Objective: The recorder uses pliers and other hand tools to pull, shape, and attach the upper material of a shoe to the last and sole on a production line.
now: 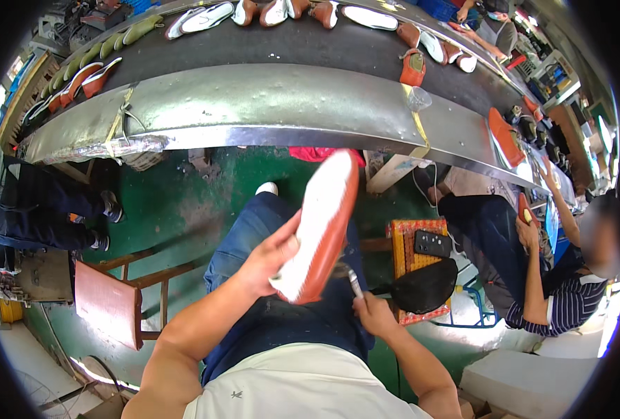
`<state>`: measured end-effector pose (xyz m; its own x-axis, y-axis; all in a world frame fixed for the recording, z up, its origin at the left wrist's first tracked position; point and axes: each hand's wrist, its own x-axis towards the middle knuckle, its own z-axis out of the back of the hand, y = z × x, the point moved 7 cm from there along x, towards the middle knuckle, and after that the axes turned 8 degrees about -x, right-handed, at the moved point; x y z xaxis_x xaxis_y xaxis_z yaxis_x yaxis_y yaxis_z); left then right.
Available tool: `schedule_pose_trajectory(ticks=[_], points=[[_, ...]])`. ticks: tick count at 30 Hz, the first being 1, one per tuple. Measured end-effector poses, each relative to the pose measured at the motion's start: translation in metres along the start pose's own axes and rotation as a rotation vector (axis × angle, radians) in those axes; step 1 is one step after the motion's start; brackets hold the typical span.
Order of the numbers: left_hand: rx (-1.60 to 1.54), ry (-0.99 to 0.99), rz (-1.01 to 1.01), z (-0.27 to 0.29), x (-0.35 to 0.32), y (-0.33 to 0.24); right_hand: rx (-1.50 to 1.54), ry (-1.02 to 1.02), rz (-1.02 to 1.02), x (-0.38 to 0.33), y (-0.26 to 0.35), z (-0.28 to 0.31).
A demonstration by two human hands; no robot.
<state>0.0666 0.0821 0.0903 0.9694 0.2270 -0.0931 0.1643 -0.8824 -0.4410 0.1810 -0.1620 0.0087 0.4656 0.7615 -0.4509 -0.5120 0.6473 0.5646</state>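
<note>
My left hand (271,262) is closed around a reddish-brown shoe (336,227) with a white sole. The shoe is tilted over my lap, its sole turned to the left and its toe pointing away from me. My right hand (376,314) grips a small tool (353,279) with a light handle. That tool's dark end is close to the lower right side of the shoe; blur hides its exact kind, and whether it touches the shoe I cannot tell.
Ahead runs a dark conveyor belt (310,52) behind a metal rail (254,105), with several shoes along it. A wooden stool (107,304) is at left. At right, a phone (432,243) and black cloth-like item (425,286) lie on a patterned seat; a co-worker (561,307) sits beyond.
</note>
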Motion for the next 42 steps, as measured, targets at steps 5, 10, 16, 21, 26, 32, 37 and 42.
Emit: schedule_pose_trajectory(ticks=[5, 10, 16, 21, 26, 32, 37, 42], points=[[-0.253, 0.042, 0.024, -0.028, 0.069, -0.051, -0.408, -0.126, 0.357, -0.016, 0.059, 0.011], [-0.110, -0.130, -0.083, -0.027, 0.101, -0.059, -0.314, -0.282, 0.457, -0.002, 0.080, 0.046], [-0.096, -0.120, -0.094, -0.035, 0.104, -0.069, -0.234, -0.449, 0.652, 0.027, 0.133, 0.114], [-0.076, -0.178, -0.065, -0.033, 0.110, -0.074, -0.207, -0.648, 0.881, 0.059, 0.193, 0.184], [-0.013, -0.191, -0.029, -0.032, 0.130, -0.090, -0.198, -0.762, 0.865, 0.110, 0.194, 0.251], [0.187, -0.210, -0.019, -0.032, 0.224, -0.125, -0.426, -1.036, 0.424, 0.246, 0.041, 0.394], [0.335, -0.121, 0.010, -0.035, 0.360, -0.155, -0.546, -1.111, 0.041, 0.326, -0.083, 0.464], [0.482, -0.073, 0.109, -0.047, 0.519, -0.202, -0.468, -1.009, -0.133, 0.389, -0.093, 0.497]])
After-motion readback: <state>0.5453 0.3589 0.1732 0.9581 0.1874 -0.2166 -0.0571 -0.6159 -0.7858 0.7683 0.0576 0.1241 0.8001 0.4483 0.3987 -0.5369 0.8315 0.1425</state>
